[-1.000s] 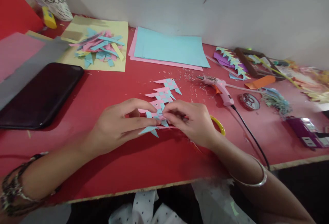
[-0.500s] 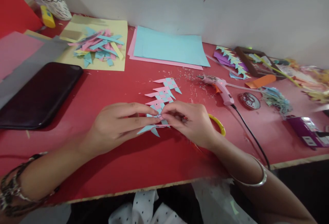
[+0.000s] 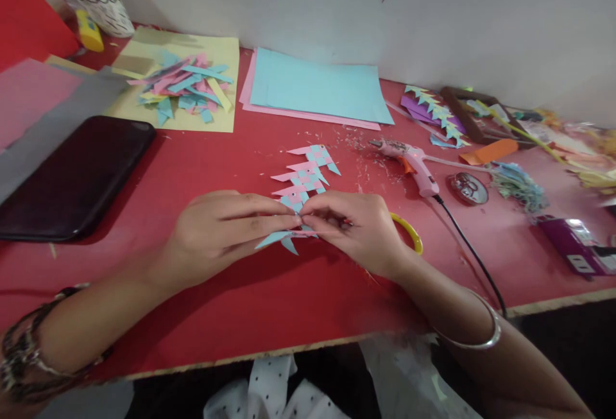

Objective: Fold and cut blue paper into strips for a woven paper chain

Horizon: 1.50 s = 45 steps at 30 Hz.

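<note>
A chain of woven pink and blue paper fish [image 3: 308, 178] lies on the red table, running away from my hands. My left hand [image 3: 216, 223] is closed on the near end, its fingertips pinching a pink and blue paper fish [image 3: 283, 239] with pointed tails. From the other side my right hand [image 3: 351, 226] pinches at the same piece, the tips of both hands meeting. The fingers hide most of the fold between them. Partly behind my right hand lie yellow-handled scissors [image 3: 408, 231].
A pink glue gun [image 3: 409, 161] with a black cord lies right of the chain. Blue paper sheets [image 3: 317, 85] and a heap of paper strips [image 3: 187, 85] are at the back. A black phone-like slab [image 3: 77, 178] lies left; a small round tin [image 3: 468, 188] and purple box [image 3: 577, 246] right.
My fingertips have drawn slightly closer together over the fold. The near paper tails have shifted a little; the rest of the chain stays put.
</note>
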Motion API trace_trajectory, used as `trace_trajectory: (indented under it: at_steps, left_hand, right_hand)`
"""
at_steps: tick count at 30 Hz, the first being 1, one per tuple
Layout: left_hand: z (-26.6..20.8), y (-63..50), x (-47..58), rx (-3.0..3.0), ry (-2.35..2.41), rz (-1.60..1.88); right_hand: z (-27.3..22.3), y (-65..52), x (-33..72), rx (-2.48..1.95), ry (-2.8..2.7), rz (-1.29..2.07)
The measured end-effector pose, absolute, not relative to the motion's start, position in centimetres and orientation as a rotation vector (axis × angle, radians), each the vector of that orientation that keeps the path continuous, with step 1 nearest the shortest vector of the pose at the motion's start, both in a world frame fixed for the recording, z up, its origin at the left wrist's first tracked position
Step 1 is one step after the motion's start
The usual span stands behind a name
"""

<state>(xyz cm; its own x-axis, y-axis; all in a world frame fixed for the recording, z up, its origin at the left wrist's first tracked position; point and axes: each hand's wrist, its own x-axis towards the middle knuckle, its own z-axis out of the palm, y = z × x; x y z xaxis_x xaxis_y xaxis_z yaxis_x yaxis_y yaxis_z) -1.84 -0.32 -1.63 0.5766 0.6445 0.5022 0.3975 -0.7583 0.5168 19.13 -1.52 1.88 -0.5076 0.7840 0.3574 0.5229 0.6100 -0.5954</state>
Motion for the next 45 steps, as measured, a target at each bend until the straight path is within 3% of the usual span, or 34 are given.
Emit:
trace_trajectory:
  at_steps: [20,27,33,45]
  left_hand:
    - [-0.8,-0.4,-1.3,2.477,0.757,1.097]
    - [0.2,-0.4,-0.5,2.214,0.751,1.089]
    - [-0.4,0.1,-0.3,1.986,0.688,0.974]
    - [-0.7,2.2,-2.4,2.252,0.45,0.689]
  right_hand:
    - [1.9,-1.1,19.5,-1.108,-2.129,0.628]
    - [1.8,-1.2,19.3,-1.144,-1.762,0.932]
    - [1.3,-1.4,18.7,-1.131,-1.598,1.148]
    - [0.8,-0.9,19.4,-1.152,-1.675,1.042]
